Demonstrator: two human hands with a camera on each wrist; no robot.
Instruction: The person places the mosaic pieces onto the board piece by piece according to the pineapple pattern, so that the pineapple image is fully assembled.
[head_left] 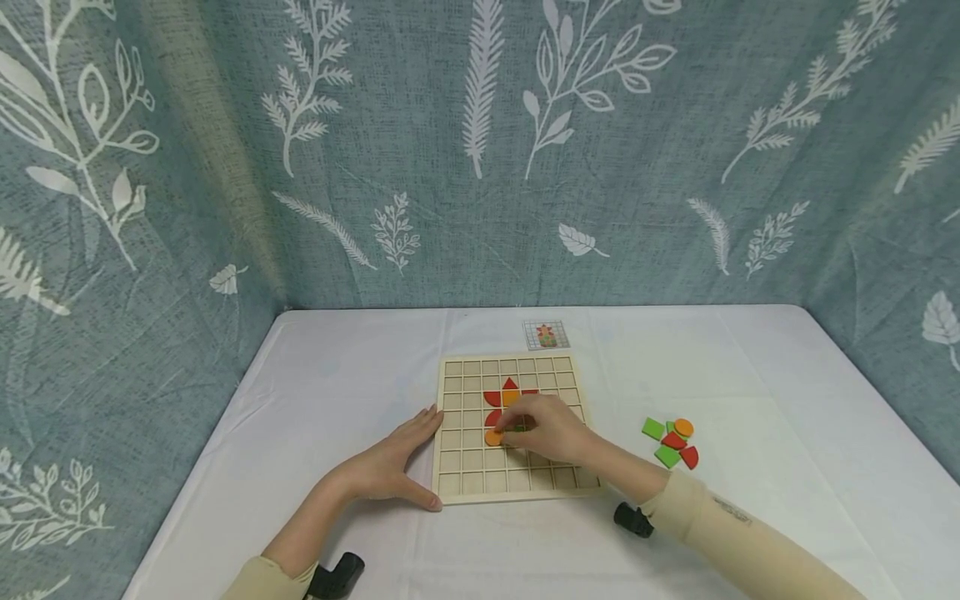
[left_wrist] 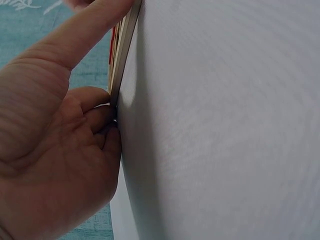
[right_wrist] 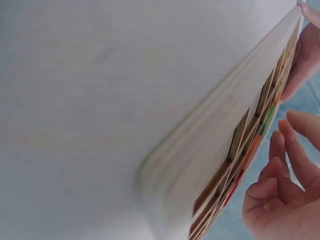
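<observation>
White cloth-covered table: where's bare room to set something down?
Free: right of the loose green, red and orange flat pieces, to the right edge of the table; left of the square wooden grid board, beyond the left hand. Crowded: the board's middle, under the right hand.

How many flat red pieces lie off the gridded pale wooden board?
2: one flat red piece amid the loose pile, one rounded red wedge at its near right edge. Others may be hidden.

Pale wooden grid board (head_left: 454, 460), flat; orange disc (head_left: 491, 438) just left of centre
</observation>
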